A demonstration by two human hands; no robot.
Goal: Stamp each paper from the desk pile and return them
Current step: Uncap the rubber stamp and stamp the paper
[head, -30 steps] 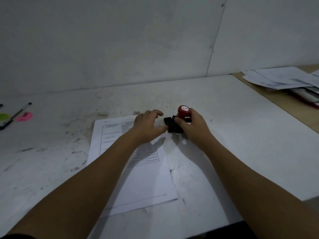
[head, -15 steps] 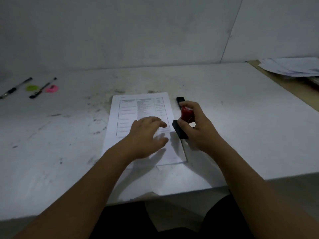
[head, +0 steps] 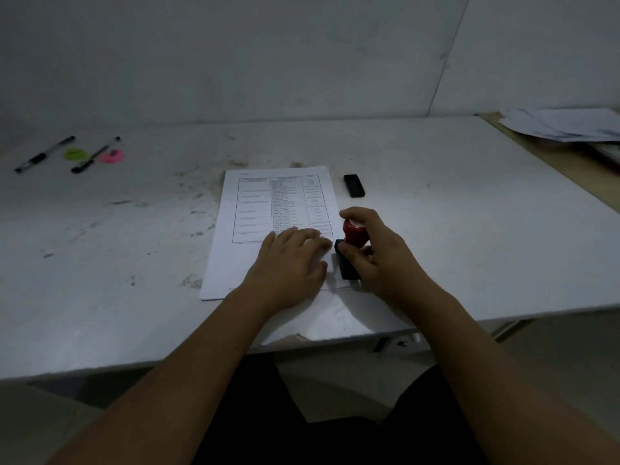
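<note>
The paper (head: 268,209) lies flat on the bench (head: 469,229), near its front edge. It looks thin, light and limp, likely to slide or crease, so it is best pinned flat and lifted by a corner. The left hand (head: 288,260) rests on its lower part, fingers straight. At its right edge the right hand (head: 382,260) grips the stamp (head: 353,233), fingers curled round it. A black cap (head: 354,185) lies just beyond; the pile (head: 563,127) sits far right — open bench between.

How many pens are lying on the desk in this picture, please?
2. One pen lies at the desk's far left, left of a green disc. The other pen lies between that disc and a pink disc. None seems hidden.
</note>
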